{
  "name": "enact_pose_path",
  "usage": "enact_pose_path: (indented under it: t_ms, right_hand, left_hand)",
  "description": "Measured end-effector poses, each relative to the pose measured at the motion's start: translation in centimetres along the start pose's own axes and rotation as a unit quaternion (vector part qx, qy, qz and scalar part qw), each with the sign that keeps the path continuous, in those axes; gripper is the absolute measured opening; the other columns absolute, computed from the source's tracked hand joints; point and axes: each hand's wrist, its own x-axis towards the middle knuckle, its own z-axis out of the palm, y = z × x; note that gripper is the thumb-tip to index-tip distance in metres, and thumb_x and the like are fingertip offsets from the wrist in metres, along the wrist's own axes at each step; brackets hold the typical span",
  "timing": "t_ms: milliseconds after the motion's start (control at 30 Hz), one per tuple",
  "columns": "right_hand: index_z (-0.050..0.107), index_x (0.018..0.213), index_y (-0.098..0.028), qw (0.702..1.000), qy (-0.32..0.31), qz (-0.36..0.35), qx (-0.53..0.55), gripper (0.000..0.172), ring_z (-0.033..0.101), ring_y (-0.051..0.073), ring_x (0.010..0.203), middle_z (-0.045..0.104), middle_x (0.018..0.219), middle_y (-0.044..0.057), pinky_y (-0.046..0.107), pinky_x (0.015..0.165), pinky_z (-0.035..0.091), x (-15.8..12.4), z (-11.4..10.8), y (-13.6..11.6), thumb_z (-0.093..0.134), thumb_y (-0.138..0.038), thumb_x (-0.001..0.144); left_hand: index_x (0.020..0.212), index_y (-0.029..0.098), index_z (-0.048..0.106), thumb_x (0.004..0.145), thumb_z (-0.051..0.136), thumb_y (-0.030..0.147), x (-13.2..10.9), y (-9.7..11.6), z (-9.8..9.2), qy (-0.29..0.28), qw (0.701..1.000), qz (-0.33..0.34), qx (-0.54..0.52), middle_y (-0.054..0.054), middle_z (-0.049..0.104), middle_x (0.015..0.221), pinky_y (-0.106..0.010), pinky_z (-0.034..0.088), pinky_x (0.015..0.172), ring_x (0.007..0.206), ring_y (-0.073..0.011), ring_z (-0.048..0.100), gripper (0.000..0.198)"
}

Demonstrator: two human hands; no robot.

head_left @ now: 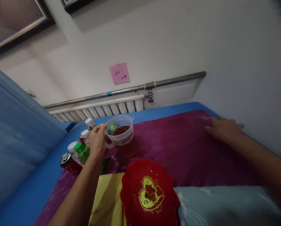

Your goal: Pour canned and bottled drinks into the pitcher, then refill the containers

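My left hand [97,140] is closed round the handle of a clear plastic measuring jug [121,133] that holds brown liquid and stands on a purple plastic sheet [173,147]. My right hand [223,128] lies flat with fingers spread on the purple sheet at the far right, near the wall. A red scalloped plate [148,191] with a gold heart design sits in front of me, between my arms.
Several bottles with white and green caps [82,147] and a red can [68,162] stand left of the jug on the blue cover. A yellow cloth [107,197] and a pale blue cushion [225,205] lie nearest me. A radiator [95,110] runs along the wall behind.
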Motion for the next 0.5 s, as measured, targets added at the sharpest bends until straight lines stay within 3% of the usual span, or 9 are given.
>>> enact_pose_path:
  t_ms: [100,300,400,500]
  right_hand:
    - [0.063,0.120,-0.012,0.998,0.023,-0.056,0.009,0.047,0.060,0.039,0.104,0.062,0.122,0.023,0.050,0.076,0.044,-2.2,-2.6,-2.4,0.042,-0.043,0.091]
    - [0.059,0.123,-0.014,0.966,0.122,-0.208,0.097,0.050,0.056,0.038,0.117,0.059,0.130,0.019,0.055,0.087,0.048,-10.0,-6.0,-6.3,0.038,-0.045,0.091]
    - [0.058,0.122,-0.017,0.938,0.161,-0.269,0.150,0.056,0.055,0.037,0.120,0.059,0.130,0.018,0.059,0.092,0.047,-15.2,-5.8,-7.1,0.030,-0.055,0.093]
    - [0.055,0.124,-0.023,0.916,0.179,-0.294,0.206,0.055,0.057,0.035,0.118,0.059,0.129,0.015,0.056,0.089,0.051,-19.5,-4.4,-7.3,0.028,-0.060,0.094]
  left_hand:
    - [0.073,0.018,0.053,0.075,0.068,0.030,0.5,-0.6,-0.1,-0.020,1.000,0.008,0.022,0.010,0.040,0.049,-0.021,0.029,0.041,0.039,-0.0069,0.035,0.019]
    - [0.073,0.015,0.057,0.086,0.060,0.032,1.7,-0.4,-0.3,-0.057,0.989,0.046,0.132,0.004,0.051,0.058,-0.027,0.046,0.056,0.052,-0.0106,0.049,0.022]
    - [0.085,0.014,0.065,0.085,0.061,0.034,0.2,2.0,-1.9,-0.082,0.973,0.117,0.184,-0.005,0.066,0.081,-0.036,0.049,0.081,0.081,-0.0195,0.063,0.020]
    - [0.117,0.018,0.061,0.084,0.063,0.038,-2.5,6.1,-6.0,-0.088,0.943,0.241,0.213,-0.006,0.065,0.118,-0.034,0.041,0.100,0.111,-0.0197,0.058,0.038]
